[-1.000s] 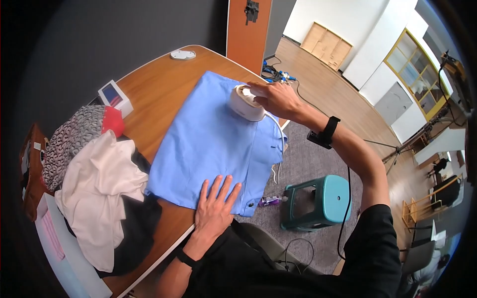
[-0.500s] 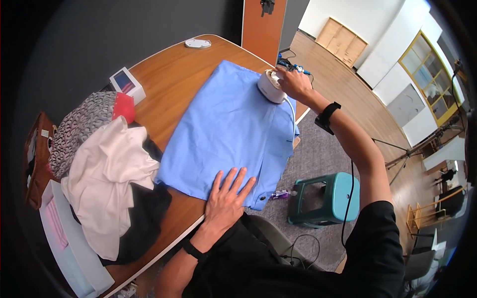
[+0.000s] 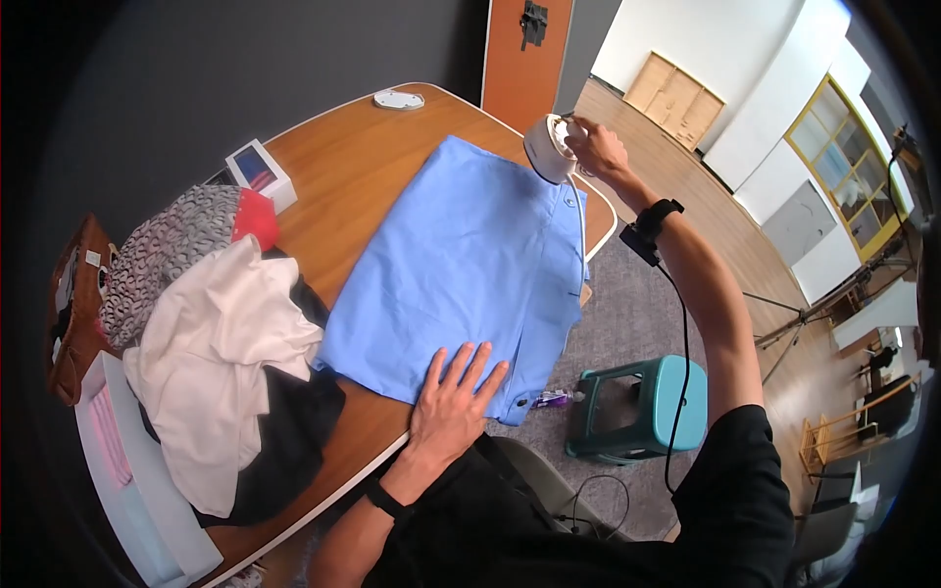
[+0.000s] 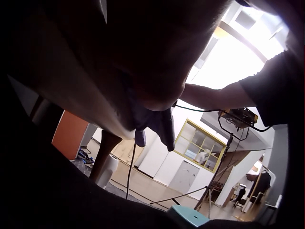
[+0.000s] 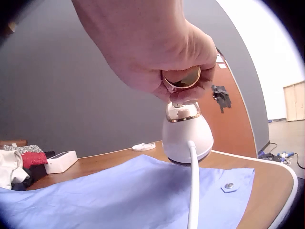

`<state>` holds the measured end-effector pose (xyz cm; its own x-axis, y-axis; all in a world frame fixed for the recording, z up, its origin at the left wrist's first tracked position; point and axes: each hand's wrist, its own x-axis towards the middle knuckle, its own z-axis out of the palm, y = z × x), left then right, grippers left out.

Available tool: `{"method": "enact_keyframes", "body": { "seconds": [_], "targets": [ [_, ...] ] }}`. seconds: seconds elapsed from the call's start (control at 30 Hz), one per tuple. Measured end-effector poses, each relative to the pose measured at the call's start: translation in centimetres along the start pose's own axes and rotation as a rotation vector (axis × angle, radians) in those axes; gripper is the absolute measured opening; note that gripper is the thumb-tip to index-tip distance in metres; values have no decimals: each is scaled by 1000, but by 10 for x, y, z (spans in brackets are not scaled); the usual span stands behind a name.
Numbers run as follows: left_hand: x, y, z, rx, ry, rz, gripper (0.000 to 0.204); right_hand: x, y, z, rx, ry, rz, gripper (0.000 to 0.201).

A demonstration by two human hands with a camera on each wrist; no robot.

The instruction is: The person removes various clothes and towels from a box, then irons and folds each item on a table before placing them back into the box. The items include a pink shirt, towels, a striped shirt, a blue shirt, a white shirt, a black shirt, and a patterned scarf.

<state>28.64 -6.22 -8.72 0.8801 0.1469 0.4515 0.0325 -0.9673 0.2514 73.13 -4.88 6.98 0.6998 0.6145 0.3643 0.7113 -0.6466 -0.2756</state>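
Observation:
A folded blue garment (image 3: 441,265) lies on the wooden table. Near its far right corner, my right hand (image 3: 600,155) grips the handle of a small white iron (image 3: 547,149). In the right wrist view the fingers of my right hand (image 5: 162,57) are curled round the handle, and the iron (image 5: 187,138) appears raised and tilted above the cloth (image 5: 119,191), its cord hanging down. My left hand (image 3: 449,416) rests with spread fingers on the garment's near edge, beside a dark button. The left wrist view is dark, showing part of a hand.
White cloth (image 3: 221,333), dark cloth, a patterned grey and red item (image 3: 172,250) and a brown bag (image 3: 83,304) are piled at the left. A white box (image 3: 260,176) and an oval white stand (image 3: 398,100) sit farther back. A green stool (image 3: 652,407) stands on the floor.
The right hand has moved the iron toward the garment's far right corner and lifted it, uncovering a button there. The left hand has stayed on the near edge while the head view shifted.

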Motion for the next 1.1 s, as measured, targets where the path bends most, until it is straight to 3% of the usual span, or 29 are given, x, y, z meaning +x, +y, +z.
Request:
{"method": "enact_keyframes", "body": {
  "seconds": [0.13, 0.3, 0.53, 0.7, 0.83, 1.03, 1.1],
  "targets": [
    [1, 1, -1, -21, -31, -9, 66, -18, -22, -12, -97, -93, -131, 48],
    [2, 1, -6, -9, -81, -4, 67, -39, -25, 15, -190, -157, -211, 44],
    [0, 1, -3, -40, -72, -16, 70, -13, 7, 29, -280, -159, -97, 48],
    [3, 3, -7, -64, -63, -31, 70, 14, 14, 48, -307, -92, -55, 36],
    [2, 2, -5, -41, -62, -18, 70, 24, 25, 59, -282, -51, 12, 48],
    [1, 0, -5, -24, -36, 6, 67, 35, 33, 42, -247, -39, -2, 51],
    [2, 1, -7, -29, -36, 10, 65, 22, 10, 17, -218, -39, -33, 52]
  ]
}}
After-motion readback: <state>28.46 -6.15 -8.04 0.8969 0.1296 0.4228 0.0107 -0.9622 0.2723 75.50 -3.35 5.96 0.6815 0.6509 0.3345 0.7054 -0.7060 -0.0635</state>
